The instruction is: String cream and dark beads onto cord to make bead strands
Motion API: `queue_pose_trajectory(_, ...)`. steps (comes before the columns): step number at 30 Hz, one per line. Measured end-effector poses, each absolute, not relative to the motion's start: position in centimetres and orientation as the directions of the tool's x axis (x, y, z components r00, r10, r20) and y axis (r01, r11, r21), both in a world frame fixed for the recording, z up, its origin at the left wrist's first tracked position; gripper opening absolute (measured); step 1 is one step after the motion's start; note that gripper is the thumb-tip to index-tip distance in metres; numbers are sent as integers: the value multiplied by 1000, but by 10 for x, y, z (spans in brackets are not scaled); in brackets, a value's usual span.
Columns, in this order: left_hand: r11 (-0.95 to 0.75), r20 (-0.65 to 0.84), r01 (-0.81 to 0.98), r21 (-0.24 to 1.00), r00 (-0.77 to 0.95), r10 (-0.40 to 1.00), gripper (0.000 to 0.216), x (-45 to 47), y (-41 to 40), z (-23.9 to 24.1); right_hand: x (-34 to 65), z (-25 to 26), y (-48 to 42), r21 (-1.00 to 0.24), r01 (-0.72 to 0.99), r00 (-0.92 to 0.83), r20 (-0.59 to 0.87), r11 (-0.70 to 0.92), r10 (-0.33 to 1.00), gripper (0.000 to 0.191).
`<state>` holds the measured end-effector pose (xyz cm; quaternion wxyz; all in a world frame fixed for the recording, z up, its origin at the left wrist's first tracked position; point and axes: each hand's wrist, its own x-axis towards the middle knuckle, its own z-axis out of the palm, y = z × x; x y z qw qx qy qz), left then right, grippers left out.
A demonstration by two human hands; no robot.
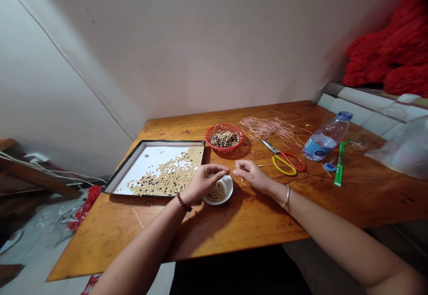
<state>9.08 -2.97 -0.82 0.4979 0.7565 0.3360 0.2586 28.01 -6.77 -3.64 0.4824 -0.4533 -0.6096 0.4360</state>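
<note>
My left hand (202,181) hovers over a small white dish (227,188) of tan beads, fingertips pinched together towards the right. My right hand (251,173) is close beside it, fingers curled in a pinch, with a thin pale cord trailing right across the table. What each pinch holds is too small to make out. Left of the dish lies a flat tray (147,156) with several loose tan and dark beads.
A red basket (224,137) of beaded pieces stands behind the hands. Pink cord (267,127), yellow-and-red scissors (285,160), a lying water bottle (326,138), a green tool (339,164) and a clear bag (401,147) lie right. Red tassels (391,49) pile beyond.
</note>
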Motion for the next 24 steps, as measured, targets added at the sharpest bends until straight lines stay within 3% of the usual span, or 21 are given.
queue_pose_trajectory(4,-231,33,242,942,619,784,32,92,-28,-8,282,-33,-69,-973,113,-102,190,201,976,34)
queue_pose_trajectory(24,-312,55,318,895,615,786,33,91,-26,-10,281,-34,-70,-971,92,-116,210,221,971,30)
